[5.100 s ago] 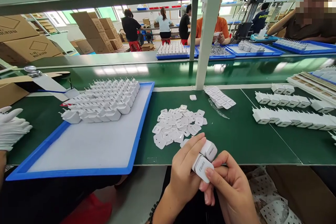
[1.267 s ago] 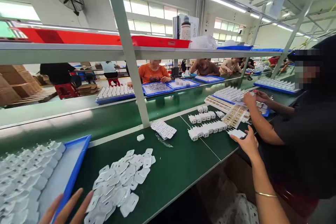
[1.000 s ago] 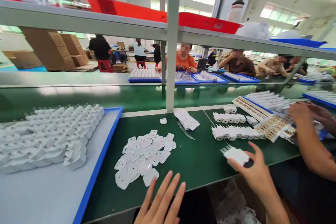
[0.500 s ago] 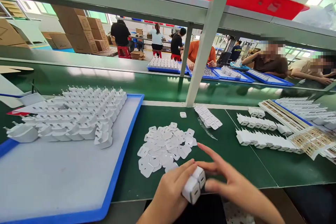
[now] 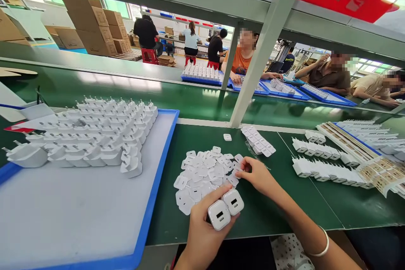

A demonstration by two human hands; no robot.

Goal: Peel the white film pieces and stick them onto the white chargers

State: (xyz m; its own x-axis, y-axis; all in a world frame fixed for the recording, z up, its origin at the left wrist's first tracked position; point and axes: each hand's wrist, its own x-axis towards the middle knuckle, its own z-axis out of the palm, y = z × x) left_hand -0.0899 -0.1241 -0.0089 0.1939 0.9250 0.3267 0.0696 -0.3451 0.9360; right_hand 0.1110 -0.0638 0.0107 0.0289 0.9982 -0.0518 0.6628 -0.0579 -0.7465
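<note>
Two white charger blocks (image 5: 226, 209) are held side by side in my left hand (image 5: 204, 225), their port faces turned up toward me. My right hand (image 5: 255, 173) pinches at a thin white square plate (image 5: 236, 169) on the right edge of a loose pile of such plates (image 5: 202, 173). Whether that plate is lifted off the pile I cannot tell. Behind the pile, one single plate (image 5: 227, 137) lies apart on the green table (image 5: 265, 211), and a stacked sheet of white squares (image 5: 257, 141) rests to its right.
At left, a blue-rimmed tray (image 5: 158, 168) holds rows of white plugs (image 5: 95, 135). More charger blocks (image 5: 329, 168) stand in rows at right, beside a brown cut-out sheet (image 5: 379, 168). A slanted metal post (image 5: 253, 63) rises behind the table. People sit beyond.
My right hand has moved from beside the blocks up to the pile and closed its fingers. The blocks in my left hand have tilted, so their port faces show fully.
</note>
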